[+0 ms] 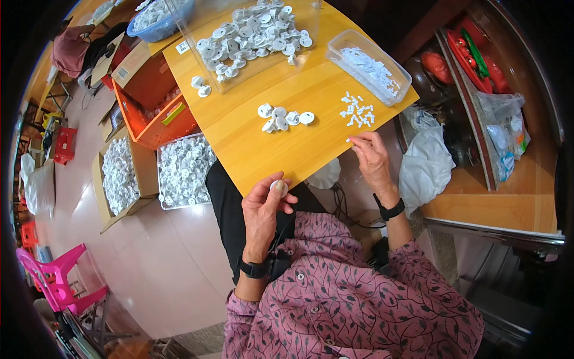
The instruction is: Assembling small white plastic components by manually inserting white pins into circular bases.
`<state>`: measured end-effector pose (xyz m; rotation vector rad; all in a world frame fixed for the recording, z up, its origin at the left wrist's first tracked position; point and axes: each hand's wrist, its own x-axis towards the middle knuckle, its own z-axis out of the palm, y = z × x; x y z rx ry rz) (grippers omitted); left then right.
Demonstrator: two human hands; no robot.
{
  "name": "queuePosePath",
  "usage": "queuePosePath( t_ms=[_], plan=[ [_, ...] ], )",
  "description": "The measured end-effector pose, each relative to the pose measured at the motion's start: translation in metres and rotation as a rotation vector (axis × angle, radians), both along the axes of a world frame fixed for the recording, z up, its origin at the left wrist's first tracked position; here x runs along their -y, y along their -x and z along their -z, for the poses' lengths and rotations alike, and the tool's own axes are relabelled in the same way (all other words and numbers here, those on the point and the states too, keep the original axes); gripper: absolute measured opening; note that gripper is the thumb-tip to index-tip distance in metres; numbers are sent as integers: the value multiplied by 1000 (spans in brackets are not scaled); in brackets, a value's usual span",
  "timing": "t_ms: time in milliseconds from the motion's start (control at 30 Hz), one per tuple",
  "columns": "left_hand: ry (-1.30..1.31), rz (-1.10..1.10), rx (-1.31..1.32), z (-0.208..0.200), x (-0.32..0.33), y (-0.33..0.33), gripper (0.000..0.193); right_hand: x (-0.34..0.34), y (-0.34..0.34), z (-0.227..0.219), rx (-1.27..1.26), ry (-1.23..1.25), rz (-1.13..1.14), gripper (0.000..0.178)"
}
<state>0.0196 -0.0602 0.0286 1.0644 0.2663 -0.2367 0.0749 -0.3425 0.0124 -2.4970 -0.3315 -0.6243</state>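
Left of the worktop point(236, 152), a cardboard box point(143, 169) is filled with white parts point(119, 173); whether finished cannot be told. On the worktop, a clear bin point(192, 33) is loaded with white discs point(254, 30) and a smaller tub point(404, 76) with white slivers point(368, 69); much seems left. At the worktop's near edge, a disc point(278, 188) is held in the left hand point(259, 208) and a sliver point(348, 140) pinched in the right hand point(373, 160), the pair apart, seemingly unfinished.
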Motion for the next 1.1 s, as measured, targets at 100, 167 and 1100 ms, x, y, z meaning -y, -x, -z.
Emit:
queuePosePath(
  t_ms=[100,167,1100],
  plan=[
    [13,10,-13,0,-1,-1,29,2,-3,2,48,2,-39,19],
    [24,4,-21,1,-2,0,29,1,-3,4,65,-7,-64,17],
    [-466,-45,368,4,-7,11,10,-130,43,-32,-269,-147,-409,13]
  ],
)
